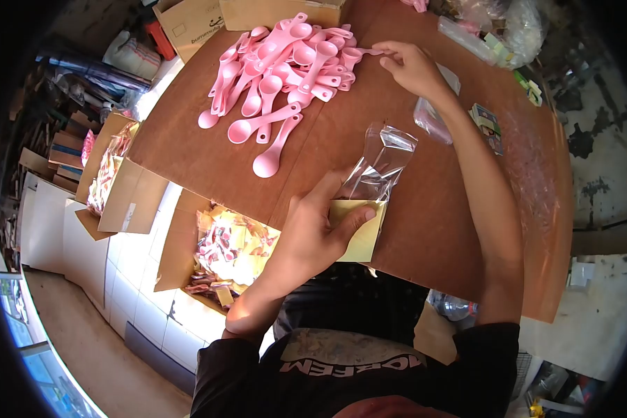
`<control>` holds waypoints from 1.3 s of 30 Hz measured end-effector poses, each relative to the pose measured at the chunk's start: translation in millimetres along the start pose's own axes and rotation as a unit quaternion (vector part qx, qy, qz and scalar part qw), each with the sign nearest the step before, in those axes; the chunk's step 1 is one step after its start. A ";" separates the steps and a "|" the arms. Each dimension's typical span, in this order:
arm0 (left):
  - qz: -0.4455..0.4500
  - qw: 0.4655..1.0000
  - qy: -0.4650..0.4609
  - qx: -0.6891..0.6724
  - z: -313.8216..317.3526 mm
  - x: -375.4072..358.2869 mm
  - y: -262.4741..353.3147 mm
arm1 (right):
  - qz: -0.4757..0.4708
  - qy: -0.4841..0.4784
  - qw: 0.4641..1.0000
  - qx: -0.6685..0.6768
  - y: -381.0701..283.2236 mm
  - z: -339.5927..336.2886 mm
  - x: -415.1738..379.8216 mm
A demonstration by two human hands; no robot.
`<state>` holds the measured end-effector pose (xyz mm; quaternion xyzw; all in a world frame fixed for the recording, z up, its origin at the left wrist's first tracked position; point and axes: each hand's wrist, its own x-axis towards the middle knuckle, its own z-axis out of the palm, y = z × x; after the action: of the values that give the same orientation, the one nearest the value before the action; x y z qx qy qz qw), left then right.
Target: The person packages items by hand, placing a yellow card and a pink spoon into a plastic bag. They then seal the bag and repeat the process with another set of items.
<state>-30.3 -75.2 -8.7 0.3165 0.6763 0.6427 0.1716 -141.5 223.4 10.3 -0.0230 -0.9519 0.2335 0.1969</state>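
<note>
My left hand [317, 233] is closed round a clear plastic bag [380, 164] with a yellow card [364, 233] at its lower end, held over the table's near edge. The thumb lies across the card. Beyond it, my right hand [412, 68] pinches the thin handle end of a pink spoon [352, 56] at the right side of the pile. Many pink spoons [285, 70] lie heaped on the brown table [209, 157]. One loose spoon [266, 164] sits nearest to me.
An open box of filled packets [233, 244] stands below the table's left edge, and another box [122, 188] is farther left. Plastic bags [435, 115], a stack of cards [488, 127] and clear wrap [522, 31] lie at the right. Cardboard boxes [188, 28] stand behind the pile.
</note>
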 end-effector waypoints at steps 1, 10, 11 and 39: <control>0.017 1.000 0.008 -0.007 -1.2 0.2 -1.7 | 0.000 0.003 1.000 -0.002 4.6 10.9 14.1; 0.043 0.998 0.028 -0.020 -14.0 4.4 -3.0 | -0.210 0.107 0.963 -0.129 38.5 37.5 36.5; 0.042 0.998 0.029 -0.022 -15.4 5.4 -3.6 | -0.172 0.100 0.974 -0.109 28.9 24.3 22.8; 0.133 0.975 -0.168 0.048 85.5 14.8 21.2 | -0.028 -0.115 0.981 0.154 -76.5 -173.3 -233.5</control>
<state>17.7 -1.1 4.9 0.5153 0.6195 0.5640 0.1804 144.2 199.0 100.9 0.0613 -0.9210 0.3730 0.0940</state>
